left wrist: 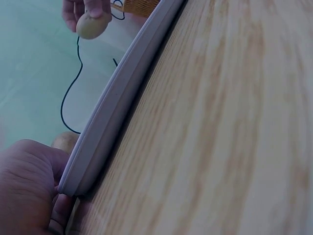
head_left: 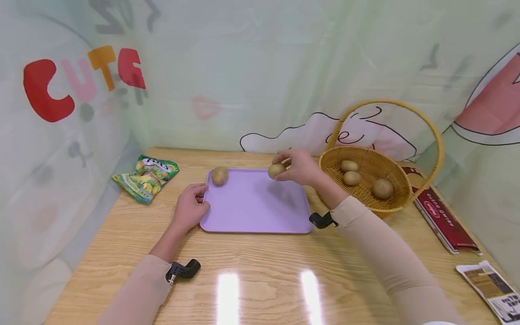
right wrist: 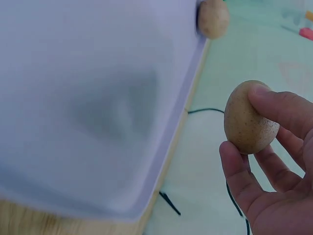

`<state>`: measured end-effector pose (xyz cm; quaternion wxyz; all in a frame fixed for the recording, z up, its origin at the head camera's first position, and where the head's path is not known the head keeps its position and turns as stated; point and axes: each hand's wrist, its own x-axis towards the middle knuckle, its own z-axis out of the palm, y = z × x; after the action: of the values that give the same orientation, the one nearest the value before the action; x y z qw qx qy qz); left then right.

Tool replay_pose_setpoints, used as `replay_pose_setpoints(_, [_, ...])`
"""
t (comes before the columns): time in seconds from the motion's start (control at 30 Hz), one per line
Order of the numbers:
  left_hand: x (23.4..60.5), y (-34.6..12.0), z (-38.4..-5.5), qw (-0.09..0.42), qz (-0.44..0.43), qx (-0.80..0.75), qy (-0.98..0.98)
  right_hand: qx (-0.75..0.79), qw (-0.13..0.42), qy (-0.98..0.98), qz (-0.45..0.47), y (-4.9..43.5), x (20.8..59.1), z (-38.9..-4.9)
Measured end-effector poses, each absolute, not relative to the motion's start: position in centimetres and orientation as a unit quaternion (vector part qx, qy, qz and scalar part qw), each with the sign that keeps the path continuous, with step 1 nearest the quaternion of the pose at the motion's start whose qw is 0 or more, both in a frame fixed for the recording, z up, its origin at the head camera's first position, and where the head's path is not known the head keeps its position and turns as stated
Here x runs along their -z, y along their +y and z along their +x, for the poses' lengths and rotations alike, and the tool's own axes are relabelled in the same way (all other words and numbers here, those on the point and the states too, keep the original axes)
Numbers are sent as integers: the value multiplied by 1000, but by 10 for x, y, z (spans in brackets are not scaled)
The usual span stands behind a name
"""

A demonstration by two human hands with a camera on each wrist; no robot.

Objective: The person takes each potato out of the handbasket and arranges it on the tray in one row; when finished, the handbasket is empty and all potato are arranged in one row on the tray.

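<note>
A potato (head_left: 276,170) is pinched between the thumb and fingers of my right hand (head_left: 300,169), held above the right part of a light purple tray (head_left: 253,207). The right wrist view shows this potato (right wrist: 247,122) up close, smooth, oval and speckled. My left hand (head_left: 189,208) grips the tray's left edge, and the left wrist view has its thumb side against the rim (left wrist: 110,110) with fingers partly hidden below. In the tray's far left corner lies another potato (head_left: 220,175). A wicker basket (head_left: 330,158) to the right holds three potatoes (head_left: 383,188).
A green snack bag (head_left: 149,177) lies left of the tray. Beyond the basket, along the table's right side, is a dark red packet (head_left: 443,216), with a brown and white packet (head_left: 493,289) nearer. The basket's tall handle (head_left: 439,153) arches upward. A printed curtain (head_left: 243,67) hangs behind the table.
</note>
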<state>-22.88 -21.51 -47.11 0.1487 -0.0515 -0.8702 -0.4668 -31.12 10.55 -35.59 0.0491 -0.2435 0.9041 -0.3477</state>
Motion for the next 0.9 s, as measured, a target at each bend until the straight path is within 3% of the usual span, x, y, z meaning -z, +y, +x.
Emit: replay_pose_setpoints(0.9, [474, -215, -234, 146, -45, 483, -862, 335, 85, 900, -266, 18, 405, -340])
